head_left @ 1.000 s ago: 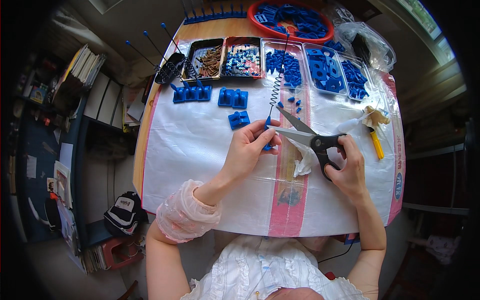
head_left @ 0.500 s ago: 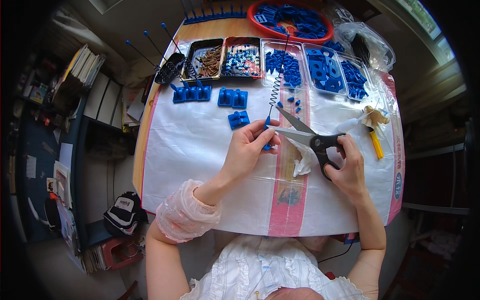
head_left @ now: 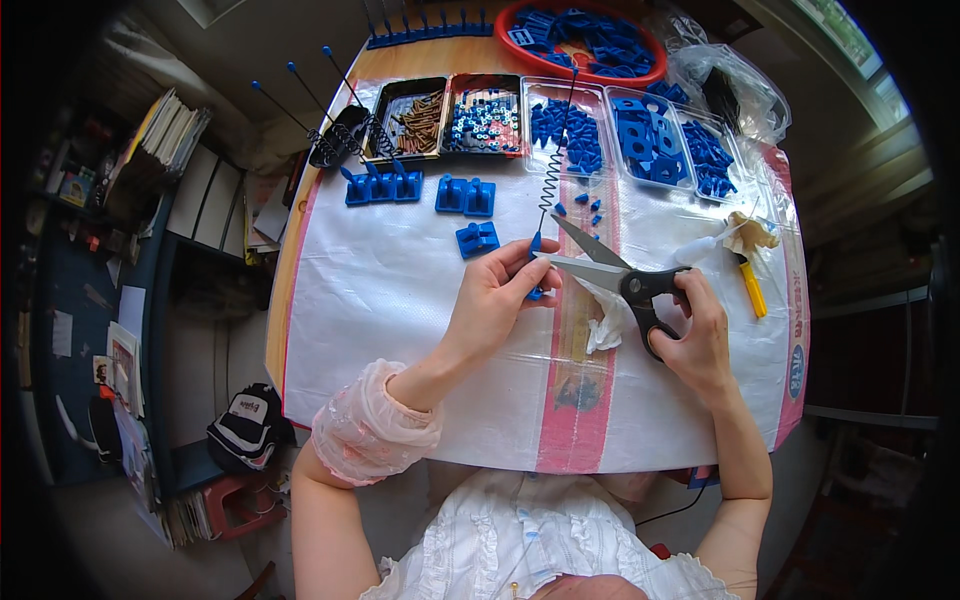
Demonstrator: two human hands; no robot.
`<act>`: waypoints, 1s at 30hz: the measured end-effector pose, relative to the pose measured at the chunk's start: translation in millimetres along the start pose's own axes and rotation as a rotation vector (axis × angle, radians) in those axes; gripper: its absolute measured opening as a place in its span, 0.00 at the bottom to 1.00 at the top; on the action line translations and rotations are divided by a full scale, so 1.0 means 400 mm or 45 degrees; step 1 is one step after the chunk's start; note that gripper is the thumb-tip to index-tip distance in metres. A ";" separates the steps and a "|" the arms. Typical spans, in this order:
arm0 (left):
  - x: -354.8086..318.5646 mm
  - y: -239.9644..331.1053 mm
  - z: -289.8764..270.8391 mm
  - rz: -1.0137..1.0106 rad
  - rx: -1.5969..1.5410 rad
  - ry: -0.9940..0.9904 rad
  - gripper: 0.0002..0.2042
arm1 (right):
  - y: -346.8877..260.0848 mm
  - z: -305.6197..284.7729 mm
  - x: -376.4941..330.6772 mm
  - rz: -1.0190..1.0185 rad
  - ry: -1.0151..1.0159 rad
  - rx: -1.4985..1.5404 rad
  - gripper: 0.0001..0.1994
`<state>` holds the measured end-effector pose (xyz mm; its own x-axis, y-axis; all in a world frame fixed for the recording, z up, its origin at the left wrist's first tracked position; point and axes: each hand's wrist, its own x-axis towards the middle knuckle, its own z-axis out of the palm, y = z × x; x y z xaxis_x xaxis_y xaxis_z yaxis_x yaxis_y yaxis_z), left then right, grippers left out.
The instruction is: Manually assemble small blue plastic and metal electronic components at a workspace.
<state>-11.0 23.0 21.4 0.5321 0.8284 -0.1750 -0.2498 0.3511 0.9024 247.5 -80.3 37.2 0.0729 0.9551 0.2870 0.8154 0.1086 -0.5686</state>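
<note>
My left hand (head_left: 497, 290) pinches a small blue plastic fitting (head_left: 535, 244), from which a dark coiled wire (head_left: 551, 180) with a blue-tipped straight end stands up toward the trays. In my right hand (head_left: 705, 330) is a pair of black-handled scissors (head_left: 645, 287), my fingers and thumb through its loops. The blades are spread, and the lower one reaches the blue fitting beside my left fingertips. Part of the blue piece is hidden inside my left hand. Just left of that hand sits a blue bracket (head_left: 478, 239), and a few small blue cones (head_left: 596, 206) lie beyond the scissors.
Trays of screws (head_left: 415, 122), nuts (head_left: 485, 122) and blue parts (head_left: 568, 135) line the far side. Behind them is a red basin (head_left: 660, 62). A crumpled white tissue (head_left: 605, 330) lies by the scissors, a yellow-handled tool (head_left: 752, 288) at right. More blue brackets (head_left: 383, 187) stand at left.
</note>
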 end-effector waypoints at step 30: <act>0.001 0.000 0.006 0.017 0.001 0.015 0.14 | 0.002 0.001 -0.001 0.007 -0.003 0.004 0.24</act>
<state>-9.0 22.3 22.2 0.5192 0.8380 -0.1678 -0.2558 0.3397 0.9051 248.0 -80.5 36.4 0.0763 0.9564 0.2820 0.8132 0.1040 -0.5726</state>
